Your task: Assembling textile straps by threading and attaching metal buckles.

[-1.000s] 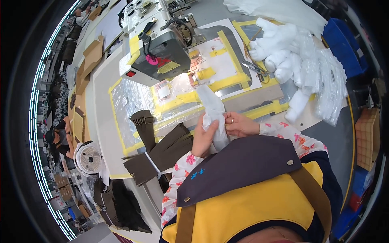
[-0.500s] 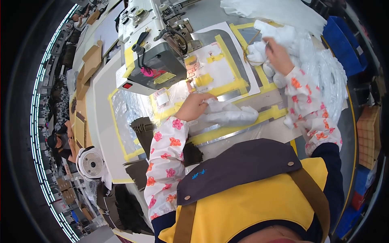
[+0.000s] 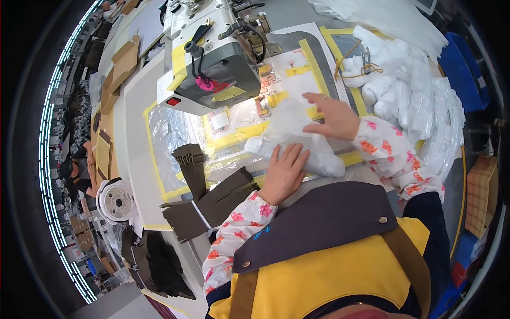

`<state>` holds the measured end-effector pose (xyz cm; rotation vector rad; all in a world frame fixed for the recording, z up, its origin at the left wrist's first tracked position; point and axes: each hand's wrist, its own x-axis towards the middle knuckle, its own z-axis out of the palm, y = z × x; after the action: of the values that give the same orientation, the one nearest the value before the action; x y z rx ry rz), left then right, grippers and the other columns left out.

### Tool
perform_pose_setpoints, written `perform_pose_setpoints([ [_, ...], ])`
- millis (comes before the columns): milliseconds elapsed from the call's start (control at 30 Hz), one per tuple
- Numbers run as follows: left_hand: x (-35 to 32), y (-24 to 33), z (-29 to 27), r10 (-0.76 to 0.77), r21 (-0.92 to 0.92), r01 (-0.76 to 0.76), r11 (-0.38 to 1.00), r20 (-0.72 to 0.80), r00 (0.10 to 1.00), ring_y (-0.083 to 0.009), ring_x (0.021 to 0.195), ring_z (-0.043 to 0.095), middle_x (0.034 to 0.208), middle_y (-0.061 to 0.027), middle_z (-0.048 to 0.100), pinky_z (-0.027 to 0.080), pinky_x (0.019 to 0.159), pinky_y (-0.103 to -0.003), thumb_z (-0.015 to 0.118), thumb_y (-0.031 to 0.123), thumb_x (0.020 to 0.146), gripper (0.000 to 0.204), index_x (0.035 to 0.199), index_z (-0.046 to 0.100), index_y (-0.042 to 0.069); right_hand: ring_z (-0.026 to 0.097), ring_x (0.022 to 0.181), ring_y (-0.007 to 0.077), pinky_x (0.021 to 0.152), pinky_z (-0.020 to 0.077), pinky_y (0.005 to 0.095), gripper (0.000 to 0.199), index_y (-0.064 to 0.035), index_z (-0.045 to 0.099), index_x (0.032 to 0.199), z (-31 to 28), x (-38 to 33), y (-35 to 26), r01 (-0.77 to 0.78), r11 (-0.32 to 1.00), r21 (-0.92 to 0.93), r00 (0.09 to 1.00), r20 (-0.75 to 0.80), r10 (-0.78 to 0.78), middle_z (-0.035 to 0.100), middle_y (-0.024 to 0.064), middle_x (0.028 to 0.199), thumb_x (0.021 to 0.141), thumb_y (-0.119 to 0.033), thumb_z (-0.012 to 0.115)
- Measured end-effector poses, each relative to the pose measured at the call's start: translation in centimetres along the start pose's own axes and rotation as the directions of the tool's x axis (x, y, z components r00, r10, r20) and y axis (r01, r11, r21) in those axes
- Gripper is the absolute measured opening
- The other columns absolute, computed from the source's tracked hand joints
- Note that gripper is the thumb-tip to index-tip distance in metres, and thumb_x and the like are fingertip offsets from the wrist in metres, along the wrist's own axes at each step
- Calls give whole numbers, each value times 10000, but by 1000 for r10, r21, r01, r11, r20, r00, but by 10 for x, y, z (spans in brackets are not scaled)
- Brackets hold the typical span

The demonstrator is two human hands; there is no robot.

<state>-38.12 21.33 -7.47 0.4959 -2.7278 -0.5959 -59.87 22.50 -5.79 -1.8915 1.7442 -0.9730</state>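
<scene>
Hands flat and open, we press rather than grip — our left hand on the near edge of the white fabric piece, our right hand on its far side, neither closed around anything. It lies on the sewing table just in front of the sewing machine. Soft, light and limp, we judge — it would likely bunch, so best taken by its edges.

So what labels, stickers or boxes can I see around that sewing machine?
Yellow label: on the sewing machine's grey face, slanted rectangle.
Pink sticker: beside it, small, bright.
Red switch: machine's left end, small square.
Cardboard boxes: far left of table, brown, flattened.
</scene>
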Motion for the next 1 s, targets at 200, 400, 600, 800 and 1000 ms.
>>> perform_pose_setpoints([
  [200, -1, -5, 0, -100, 92, 93, 991, 78, 992, -235, 973, 465, 994, -100, 497, 317, 875, -452, 520, 28, 679, 375, 1053, 510, 47, 518, 620, 263, 571, 403, 334, 282, 7, 511, 840, 61, 11, 26, -112, 975, 192, 990, 102, 94, 524, 162, 696, 796, -264, 575],
  [400, 11, -19, 7, 202, 47, -207, 977, 87, 975, -208, 932, 489, 941, -64, 498, 357, 782, -309, 489, 66, 711, 279, 988, 508, 92, 528, 620, 346, 569, 415, 340, 236, 6, 528, 832, -31, 11, 40, -160, 968, 192, 922, -322, 216, 544, 193, 668, 824, -230, 535],
  [600, 45, -21, 3, 195, 268, -218, 938, 112, 974, -186, 843, 502, 982, -43, 512, 353, 717, -307, 520, 70, 709, 394, 1095, 454, 113, 548, 661, 348, 590, 424, 334, 240, 9, 533, 852, -71, 6, 68, -238, 966, 99, 816, -520, 254, 573, 200, 731, 830, -231, 528],
  [800, 32, -20, -14, 74, 281, -120, 952, 168, 983, -205, 801, 493, 947, -56, 510, 343, 708, -330, 564, 52, 642, 308, 940, 502, 92, 549, 687, 360, 602, 427, 344, 250, 3, 538, 862, -73, -13, 113, -365, 931, 9, 758, -577, 303, 572, 207, 740, 832, -245, 532],
  [1000, 38, -28, -14, 239, 145, -248, 958, 77, 968, -227, 847, 493, 870, -75, 520, 357, 726, -329, 554, 70, 651, 166, 811, 511, 54, 571, 669, 306, 620, 437, 317, 248, -11, 558, 894, -79, -3, 106, -311, 946, 86, 726, -621, 295, 595, 170, 754, 832, -250, 539],
])
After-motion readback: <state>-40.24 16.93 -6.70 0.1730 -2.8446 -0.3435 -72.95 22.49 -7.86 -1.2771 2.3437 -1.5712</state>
